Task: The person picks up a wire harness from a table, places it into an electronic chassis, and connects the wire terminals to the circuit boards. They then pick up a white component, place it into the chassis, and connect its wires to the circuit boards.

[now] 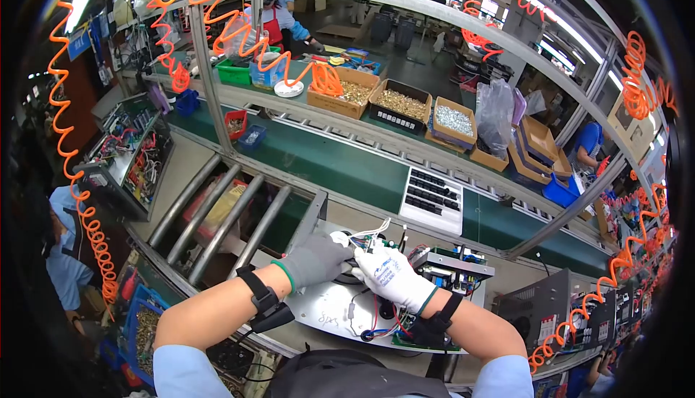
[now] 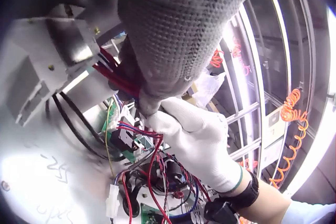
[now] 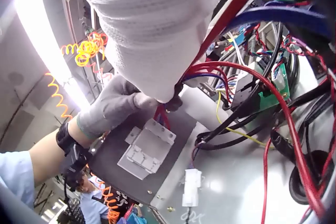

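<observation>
My left hand [image 1: 316, 259], in a grey glove, meets my white-gloved right hand [image 1: 393, 276] over an open metal chassis [image 1: 326, 317]. In the left wrist view the left hand pinches a bundle of red and dark wires [image 2: 118, 79]. Fingertips of the right hand [image 3: 152, 40] pinch red and blue wires [image 3: 212, 70] close beside the left fingertips. A white plastic block [image 3: 148, 150] sits below the left hand on a grey upright plate. Below it in that view lies a small white connector [image 3: 192, 188]. The wire ends between the fingers are hidden.
Circuit boards and loose wiring fill the chassis's right side. Beyond it runs a green conveyor [image 1: 326, 165] with a white tray [image 1: 432, 202] of black parts. Boxes of small parts [image 1: 400, 105] line the far side. Metal rollers [image 1: 230, 224] lie left; orange coiled hoses [image 1: 90, 231] hang around.
</observation>
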Available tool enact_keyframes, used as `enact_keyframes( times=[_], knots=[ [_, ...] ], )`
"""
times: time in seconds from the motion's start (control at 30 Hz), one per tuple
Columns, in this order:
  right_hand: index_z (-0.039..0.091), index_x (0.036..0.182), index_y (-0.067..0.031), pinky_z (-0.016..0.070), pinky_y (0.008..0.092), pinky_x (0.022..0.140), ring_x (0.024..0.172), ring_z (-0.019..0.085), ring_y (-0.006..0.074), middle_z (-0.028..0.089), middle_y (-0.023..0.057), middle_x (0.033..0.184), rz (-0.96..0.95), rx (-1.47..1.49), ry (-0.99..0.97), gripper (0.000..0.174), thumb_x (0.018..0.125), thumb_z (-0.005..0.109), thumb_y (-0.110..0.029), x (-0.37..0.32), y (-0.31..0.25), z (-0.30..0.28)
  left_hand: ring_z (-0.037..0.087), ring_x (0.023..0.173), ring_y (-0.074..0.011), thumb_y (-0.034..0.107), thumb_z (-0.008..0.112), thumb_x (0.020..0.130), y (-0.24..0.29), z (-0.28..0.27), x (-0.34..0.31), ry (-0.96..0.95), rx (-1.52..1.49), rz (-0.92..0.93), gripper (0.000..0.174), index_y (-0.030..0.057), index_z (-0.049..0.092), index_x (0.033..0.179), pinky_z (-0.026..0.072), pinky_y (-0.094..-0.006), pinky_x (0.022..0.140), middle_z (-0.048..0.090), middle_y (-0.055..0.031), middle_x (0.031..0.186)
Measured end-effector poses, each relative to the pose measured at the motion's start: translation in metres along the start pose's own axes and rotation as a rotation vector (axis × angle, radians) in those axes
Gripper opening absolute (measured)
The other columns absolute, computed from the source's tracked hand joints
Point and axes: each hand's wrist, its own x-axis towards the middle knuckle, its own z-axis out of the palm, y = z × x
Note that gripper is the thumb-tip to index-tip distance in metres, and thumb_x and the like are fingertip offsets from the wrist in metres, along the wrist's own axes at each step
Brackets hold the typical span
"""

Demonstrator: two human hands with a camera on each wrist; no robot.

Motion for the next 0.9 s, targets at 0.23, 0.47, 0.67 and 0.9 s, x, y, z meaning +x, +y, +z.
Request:
enact_keyframes(
  times=[0.23, 0.47, 0.67, 0.9],
  knots=[
    [0.059, 0.112, -0.0015, 0.0484, 0.0436, 0.081, 0.094, 0.063, 0.0381, 0.065, 0.0228, 0.095, 0.138, 0.309, -0.197, 0.045, 0.087, 0.060, -0.039, 0.013, 0.010, -0.021, 0.046, 0.123, -0.0347, 0.025, 0.071, 0.070, -0.022, -0.022, -0.050, 0.420, 0.212, -0.007, 0.070, 0.0069, 0.045, 0.133, 0.0349, -0.0433, 0.105, 0.042, -0.0174, 0.137],
    [0.058, 0.110, -0.0038, 0.0457, 0.0453, 0.085, 0.098, 0.060, 0.0376, 0.064, 0.0209, 0.100, 0.212, 0.265, -0.229, 0.038, 0.092, 0.052, -0.037, 0.036, -0.001, 0.020, 0.046, 0.122, -0.0389, 0.021, 0.063, 0.078, -0.038, 0.014, -0.049, 0.379, 0.011, -0.070, 0.063, 0.0080, 0.043, 0.136, 0.0397, -0.0461, 0.101, 0.032, -0.0198, 0.146],
    [0.045, 0.134, -0.0020, 0.0477, 0.0335, 0.086, 0.095, 0.063, 0.0242, 0.064, 0.0173, 0.110, 0.362, 0.753, -0.061, 0.053, 0.094, 0.053, -0.036, 0.004, 0.028, -0.017, 0.045, 0.122, -0.0401, 0.023, 0.062, 0.079, -0.038, 0.011, -0.053, 0.374, -0.013, -0.049, 0.058, 0.0092, 0.045, 0.133, 0.0389, -0.0484, 0.100, 0.033, -0.0198, 0.146],
    [0.065, 0.111, -0.0062, 0.0496, 0.0288, 0.076, 0.082, 0.064, 0.0178, 0.068, 0.0098, 0.088, 0.577, 0.687, -0.230, 0.042, 0.093, 0.054, -0.043, -0.078, 0.020, -0.053, 0.051, 0.115, -0.0311, 0.024, 0.068, 0.075, 0.003, -0.008, -0.022, 0.432, 0.306, 0.178, 0.049, 0.0115, 0.056, 0.121, 0.0418, -0.0446, 0.093, 0.054, -0.0128, 0.127]
  ],
)
